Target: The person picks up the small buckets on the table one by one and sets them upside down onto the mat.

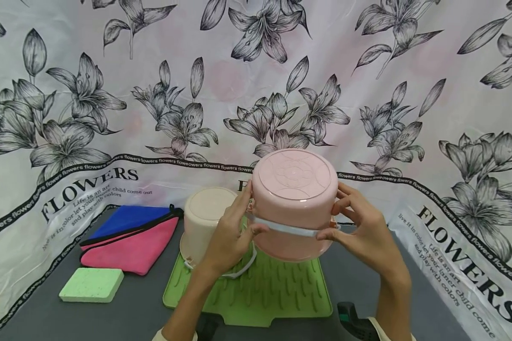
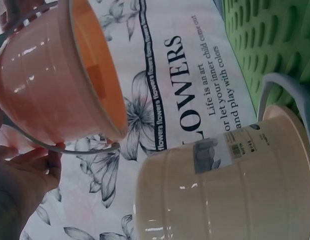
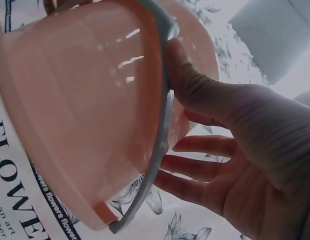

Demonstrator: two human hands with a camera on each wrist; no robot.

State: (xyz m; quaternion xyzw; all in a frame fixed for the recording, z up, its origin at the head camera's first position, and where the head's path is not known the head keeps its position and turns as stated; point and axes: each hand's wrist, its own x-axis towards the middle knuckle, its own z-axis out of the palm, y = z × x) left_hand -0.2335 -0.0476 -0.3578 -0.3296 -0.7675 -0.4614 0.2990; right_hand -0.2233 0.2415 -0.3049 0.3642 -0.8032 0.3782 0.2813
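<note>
Both hands hold a pink bucket (image 1: 296, 208) upside down, its patterned base facing up and toward the head camera. The left hand (image 1: 230, 232) grips its left side and the right hand (image 1: 362, 222) its right side, thumbs at the pale handle (image 1: 288, 226) that crosses the front. In the left wrist view the bucket's open mouth faces the green mat. A cream bucket (image 1: 209, 208), also upside down, stands on the green drying mat (image 1: 277, 289), partly behind the left hand. Its label (image 2: 212, 155) shows in the left wrist view.
A blue and pink cloth (image 1: 128, 241) with black edging lies on the grey table (image 1: 136, 312) at left. In front of it sits a light green sponge (image 1: 91, 285). A flower-printed white sheet (image 1: 175, 94) hangs behind the table and along its sides.
</note>
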